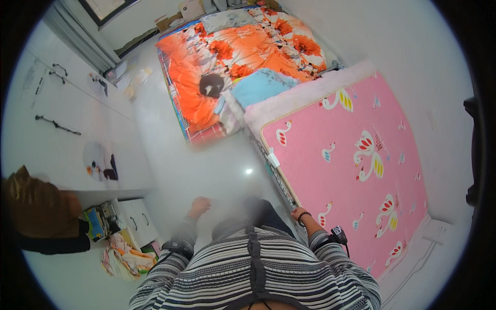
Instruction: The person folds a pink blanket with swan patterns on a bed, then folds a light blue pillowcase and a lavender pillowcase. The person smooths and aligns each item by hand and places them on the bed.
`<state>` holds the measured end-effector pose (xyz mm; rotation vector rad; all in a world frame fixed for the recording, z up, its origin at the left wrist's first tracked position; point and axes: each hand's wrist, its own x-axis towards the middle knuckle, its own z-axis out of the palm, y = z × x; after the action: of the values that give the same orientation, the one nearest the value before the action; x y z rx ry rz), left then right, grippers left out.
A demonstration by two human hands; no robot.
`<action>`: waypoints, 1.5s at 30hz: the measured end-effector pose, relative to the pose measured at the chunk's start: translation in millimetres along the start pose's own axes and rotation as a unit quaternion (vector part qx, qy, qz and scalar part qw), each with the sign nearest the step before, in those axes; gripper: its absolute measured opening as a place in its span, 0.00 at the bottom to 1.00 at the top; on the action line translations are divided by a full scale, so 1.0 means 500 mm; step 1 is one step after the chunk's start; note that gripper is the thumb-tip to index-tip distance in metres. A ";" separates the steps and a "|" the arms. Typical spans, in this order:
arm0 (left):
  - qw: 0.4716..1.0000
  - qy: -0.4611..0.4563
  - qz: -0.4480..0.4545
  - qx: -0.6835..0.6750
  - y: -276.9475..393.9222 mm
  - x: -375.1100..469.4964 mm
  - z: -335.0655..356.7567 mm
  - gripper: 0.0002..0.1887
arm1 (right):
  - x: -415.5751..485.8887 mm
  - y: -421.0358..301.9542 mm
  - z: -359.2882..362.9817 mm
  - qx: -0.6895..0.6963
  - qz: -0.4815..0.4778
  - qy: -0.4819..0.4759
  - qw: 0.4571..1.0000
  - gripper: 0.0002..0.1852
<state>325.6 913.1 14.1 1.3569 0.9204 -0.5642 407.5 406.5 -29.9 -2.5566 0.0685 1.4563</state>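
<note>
My left hand hangs over the pale, glossy floor, its fingers loosely bent and nothing seen in it. At the near left edge of a bed, my right hand touches the corded border of a pink mat printed with swans. Its fingertips are partly hidden, so I cannot tell whether they grip the border. A dark bead bracelet circles that wrist. The mat lies over a pale pink plush cover, which shows along its far side. A small white tag sits on the mat's left edge.
Beyond stands another bed with an orange floral quilt, a blue pillow and a dark round item. White cabinets line the left. Below them are a small drawer unit, piled cloth and a brown bag.
</note>
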 end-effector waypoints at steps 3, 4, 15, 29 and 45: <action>0.992 0.108 0.051 0.036 0.074 0.065 -0.016 0.11 | 0.074 -0.050 -0.108 0.019 -0.049 0.029 0.998 0.18; 0.990 0.119 0.063 0.045 0.096 0.084 -0.021 0.10 | 0.098 -0.070 -0.149 0.053 -0.044 0.009 0.998 0.18; 0.991 -0.053 -0.090 0.085 0.332 0.289 -0.057 0.16 | 0.265 -0.393 -0.351 0.248 -0.091 0.162 0.951 0.16; 0.974 -0.089 0.150 0.148 0.772 0.634 -0.102 0.10 | -0.227 -0.938 -0.899 0.520 -0.607 -0.064 0.598 0.15; 0.817 -0.202 0.329 0.428 0.762 0.625 0.014 0.12 | -0.476 -1.008 -1.100 0.397 -0.673 0.598 0.179 0.30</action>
<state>805.1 1019.7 -24.7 2.1078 -0.2540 -0.7042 820.1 779.8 521.0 -0.9568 -0.7251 -1.1344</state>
